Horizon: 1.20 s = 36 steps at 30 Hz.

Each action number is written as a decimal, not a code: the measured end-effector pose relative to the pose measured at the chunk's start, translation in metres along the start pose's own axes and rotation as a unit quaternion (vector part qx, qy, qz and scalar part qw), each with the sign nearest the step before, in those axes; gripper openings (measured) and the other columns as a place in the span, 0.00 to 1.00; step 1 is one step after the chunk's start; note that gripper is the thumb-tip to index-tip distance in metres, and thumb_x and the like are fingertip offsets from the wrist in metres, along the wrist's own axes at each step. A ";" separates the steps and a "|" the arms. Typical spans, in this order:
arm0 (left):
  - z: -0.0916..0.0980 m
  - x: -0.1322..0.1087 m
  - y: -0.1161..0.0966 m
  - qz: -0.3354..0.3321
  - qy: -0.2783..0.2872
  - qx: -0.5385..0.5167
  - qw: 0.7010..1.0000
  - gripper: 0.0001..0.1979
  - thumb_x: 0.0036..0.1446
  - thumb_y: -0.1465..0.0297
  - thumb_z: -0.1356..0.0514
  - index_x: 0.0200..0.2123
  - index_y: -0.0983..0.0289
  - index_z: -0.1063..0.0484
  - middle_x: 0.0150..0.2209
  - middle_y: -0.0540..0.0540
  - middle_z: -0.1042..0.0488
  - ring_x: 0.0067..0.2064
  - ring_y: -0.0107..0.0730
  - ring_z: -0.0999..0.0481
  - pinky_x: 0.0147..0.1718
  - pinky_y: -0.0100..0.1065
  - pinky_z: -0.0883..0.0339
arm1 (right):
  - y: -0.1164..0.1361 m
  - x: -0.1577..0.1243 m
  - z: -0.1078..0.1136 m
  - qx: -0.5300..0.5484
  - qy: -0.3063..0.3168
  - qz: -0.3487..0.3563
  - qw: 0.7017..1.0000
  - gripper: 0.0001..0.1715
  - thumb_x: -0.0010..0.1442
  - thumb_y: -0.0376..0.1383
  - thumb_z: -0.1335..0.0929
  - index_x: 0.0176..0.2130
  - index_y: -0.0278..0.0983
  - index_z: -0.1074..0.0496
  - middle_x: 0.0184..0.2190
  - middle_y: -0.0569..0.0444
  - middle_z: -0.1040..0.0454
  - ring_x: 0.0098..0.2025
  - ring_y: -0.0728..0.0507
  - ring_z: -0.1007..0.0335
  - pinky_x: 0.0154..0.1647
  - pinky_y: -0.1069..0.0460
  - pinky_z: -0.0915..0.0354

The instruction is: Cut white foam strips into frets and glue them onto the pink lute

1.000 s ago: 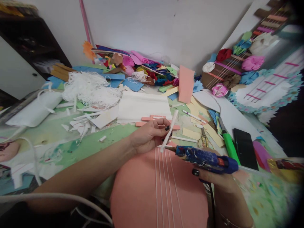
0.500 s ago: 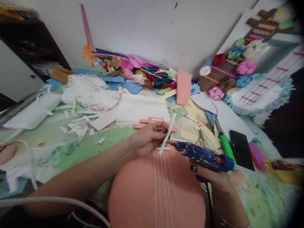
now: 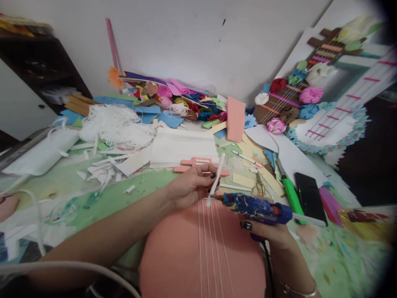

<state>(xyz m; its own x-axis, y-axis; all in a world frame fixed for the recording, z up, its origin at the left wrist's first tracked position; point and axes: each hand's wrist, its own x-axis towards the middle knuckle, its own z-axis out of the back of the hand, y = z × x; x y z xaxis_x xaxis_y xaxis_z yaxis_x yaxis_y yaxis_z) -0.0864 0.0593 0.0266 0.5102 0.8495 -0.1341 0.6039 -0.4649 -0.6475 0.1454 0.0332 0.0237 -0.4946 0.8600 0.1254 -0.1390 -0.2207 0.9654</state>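
Between the thumb and fingers of my left hand [image 3: 194, 184] is a narrow white paper strip [image 3: 219, 170], held slanting upward. My right hand [image 3: 269, 234] is wrapped round a blue hot glue gun [image 3: 254, 207] smeared with white. Its nozzle is at the lower part of the strip; whether it touches, I cannot tell. Below both hands lies a salmon-pink guitar shape [image 3: 173, 252] with several white strings [image 3: 214, 244] running down its body. Its pink headstock [image 3: 186, 165] shows beyond my left hand, while the neck is mostly hidden.
White string [image 3: 111, 124] and paper scraps [image 3: 108, 165] lie left. A green-handled knife [image 3: 291, 192], black phone [image 3: 310, 198] and scissors [image 3: 259, 186] are on the right. Decorated paper guitars [image 3: 328, 120] lean at the back right. A white cable [image 3: 77, 267] crosses the lower left.
The glue gun has moved left, bringing its nozzle to the lower end of the white strip. My left hand still holds the strip. The whole view has shifted slightly.
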 end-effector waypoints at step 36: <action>-0.015 -0.020 -0.022 -0.110 0.119 0.743 0.649 0.08 0.55 0.74 0.43 0.32 0.63 0.23 0.30 0.52 0.22 0.31 0.26 0.25 0.32 0.27 0.36 | 0.001 -0.001 0.032 0.221 -0.357 0.010 0.908 0.12 0.41 0.40 0.30 0.20 0.38 0.37 0.21 0.60 0.43 0.26 0.49 0.42 0.33 0.50 0.37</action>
<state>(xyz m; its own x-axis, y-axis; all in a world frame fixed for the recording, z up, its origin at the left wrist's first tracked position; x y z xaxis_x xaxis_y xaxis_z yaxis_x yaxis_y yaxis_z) -0.1004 0.0483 0.0548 0.6985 0.7100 0.0890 -0.4895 0.5649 -0.6643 0.1732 0.0465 0.0322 0.2109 0.9716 0.1073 0.2990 -0.1687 0.9392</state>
